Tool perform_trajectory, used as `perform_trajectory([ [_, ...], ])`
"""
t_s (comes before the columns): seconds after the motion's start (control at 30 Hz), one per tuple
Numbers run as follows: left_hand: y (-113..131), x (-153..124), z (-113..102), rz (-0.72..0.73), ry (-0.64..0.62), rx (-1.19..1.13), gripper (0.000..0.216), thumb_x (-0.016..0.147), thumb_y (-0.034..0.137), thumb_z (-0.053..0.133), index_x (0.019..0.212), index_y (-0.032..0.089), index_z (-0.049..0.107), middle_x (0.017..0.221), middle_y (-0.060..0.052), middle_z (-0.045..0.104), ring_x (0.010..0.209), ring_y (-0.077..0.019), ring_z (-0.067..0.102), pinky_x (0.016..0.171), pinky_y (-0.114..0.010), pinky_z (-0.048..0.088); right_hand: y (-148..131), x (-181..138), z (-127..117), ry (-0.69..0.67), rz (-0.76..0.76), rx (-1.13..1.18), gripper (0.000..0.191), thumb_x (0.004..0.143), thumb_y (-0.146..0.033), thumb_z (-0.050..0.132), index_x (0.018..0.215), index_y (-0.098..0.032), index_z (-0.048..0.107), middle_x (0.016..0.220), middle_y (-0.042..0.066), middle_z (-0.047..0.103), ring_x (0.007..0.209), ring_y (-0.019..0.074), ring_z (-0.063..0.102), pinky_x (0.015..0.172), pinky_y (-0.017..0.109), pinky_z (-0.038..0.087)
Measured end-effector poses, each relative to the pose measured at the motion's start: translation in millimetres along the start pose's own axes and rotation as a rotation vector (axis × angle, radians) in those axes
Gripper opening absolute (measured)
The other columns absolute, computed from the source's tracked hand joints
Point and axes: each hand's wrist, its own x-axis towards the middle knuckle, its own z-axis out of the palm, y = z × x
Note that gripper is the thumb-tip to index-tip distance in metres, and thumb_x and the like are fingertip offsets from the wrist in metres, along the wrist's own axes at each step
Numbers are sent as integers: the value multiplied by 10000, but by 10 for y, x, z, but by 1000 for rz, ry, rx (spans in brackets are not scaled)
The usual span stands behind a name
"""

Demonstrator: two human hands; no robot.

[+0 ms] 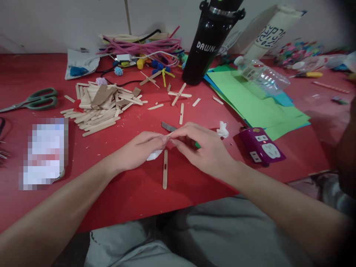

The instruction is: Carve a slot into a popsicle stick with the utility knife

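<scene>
My left hand (141,148) and my right hand (201,144) meet fingertip to fingertip over the red table. Between them is pinched a small pale piece that looks like a craft stick (168,135), mostly hidden by the fingers. A cutter knife (167,127) shows its blade just beyond the fingertips and a green part under my right hand; whether that hand grips it I cannot tell. Crumpled white tissue (154,155) pokes out beneath my left hand. Nearer the table edge lies a craft stick with a slot (165,176).
Craft sticks are heaped (97,107) at the left, near green-handled scissors (46,99). Crossed sticks (179,94) lie beyond my hands. A black bottle (201,48) stands at the back. Rightward are green paper sheets (250,96), a plastic bottle (267,78) and a purple power adapter (260,146).
</scene>
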Motion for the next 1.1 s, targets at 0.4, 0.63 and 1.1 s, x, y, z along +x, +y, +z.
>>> perform_trajectory([
  [0.4, 20, 1, 24, -55, -5, 90, 370, 925, 400, 418, 632, 177, 381, 601, 49, 351, 570, -75, 334, 541, -225, 288, -30, -1, -46, -63, -145, -310, 190, 938, -149, 466, 934, -171, 654, 921, 99, 694, 810, 184, 655, 671, 311, 532],
  [0.63, 23, 7, 51, -41, 18, 74, 467, 943, 477, 376, 585, 177, 346, 575, 45, 326, 557, -75, 320, 565, -226, 325, -13, -3, -31, -115, -177, -366, 237, 948, -145, 444, 847, -142, 658, 834, 95, 669, 755, 180, 627, 666, 309, 523],
  [1.1, 54, 5, 47, -62, 24, 99, 535, 945, 571, 296, 579, 181, 327, 544, 36, 319, 507, -79, 298, 502, -234, 273, -66, -37, -17, -187, -256, -575, 299, 954, -129, 424, 754, -154, 646, 762, 67, 626, 717, 182, 598, 608, 327, 468],
])
